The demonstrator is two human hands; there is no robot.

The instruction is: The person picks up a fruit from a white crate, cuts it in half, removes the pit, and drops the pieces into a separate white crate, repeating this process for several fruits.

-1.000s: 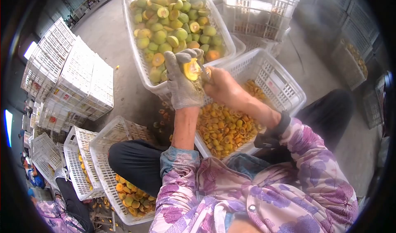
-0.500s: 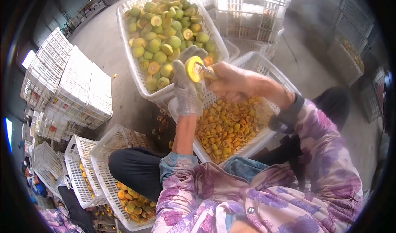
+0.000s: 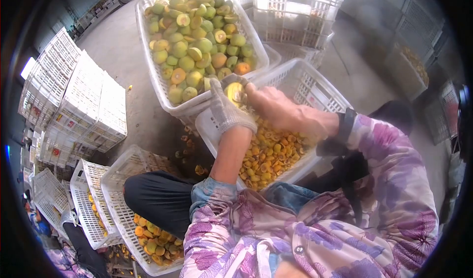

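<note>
My left hand point(image 3: 230, 111), in a pale knitted glove, is wrapped round a halved yellow-green fruit point(image 3: 235, 94) with its cut face showing. Against that fruit, my bare right hand point(image 3: 272, 104) is closed; the tool in it is now mostly hidden by the fingers. Both hands are above a white crate point(image 3: 315, 88) of small orange-yellow fruit pieces point(image 3: 271, 155). Just beyond them stands a white crate point(image 3: 152, 78) heaped with green and yellow fruit halves point(image 3: 186, 64).
White crates point(image 3: 74, 88) are stacked at the left, and more point(image 3: 295, 17) at the back. Two crates point(image 3: 120, 194) by my left knee hold orange pieces. Another person's leg point(image 3: 86, 243) shows at the lower left. Scraps point(image 3: 199, 169) lie on the floor.
Both hands have moved slightly down, and my left hand has tilted with the fruit. My right hand has come closer over the fruit, covering the metal tool seen before.
</note>
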